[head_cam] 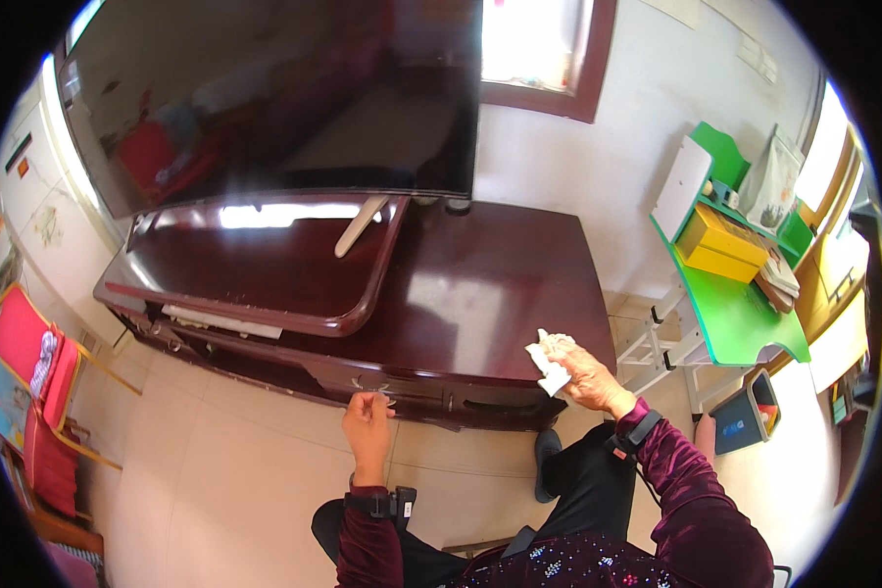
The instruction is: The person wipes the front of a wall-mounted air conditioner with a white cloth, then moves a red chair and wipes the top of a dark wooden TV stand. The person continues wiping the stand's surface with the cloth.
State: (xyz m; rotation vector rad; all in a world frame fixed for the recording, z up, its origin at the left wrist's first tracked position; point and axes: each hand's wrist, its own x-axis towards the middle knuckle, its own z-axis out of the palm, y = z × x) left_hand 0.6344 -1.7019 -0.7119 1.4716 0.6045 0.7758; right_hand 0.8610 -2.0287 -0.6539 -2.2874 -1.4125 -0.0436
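My right hand [589,376] is closed around a crumpled white cloth or tissue [551,360], which rests at the right front corner of a glossy dark-red wooden TV cabinet [514,294]. My left hand [368,419] hangs in front of the cabinet's drawers with its fingers curled, close to a metal drawer handle; whether it touches the handle or holds anything cannot be told. A large television [279,95] stands over the back of the cabinet. Beneath it, on the raised left section of the top [264,272], lies a light-coloured flat strip [360,226].
A green child's desk [735,323] with a yellow box [722,244] stands to the right, above a grey bin [742,422]. Red chairs [26,331] are at the far left. White papers [220,321] show under the raised top.
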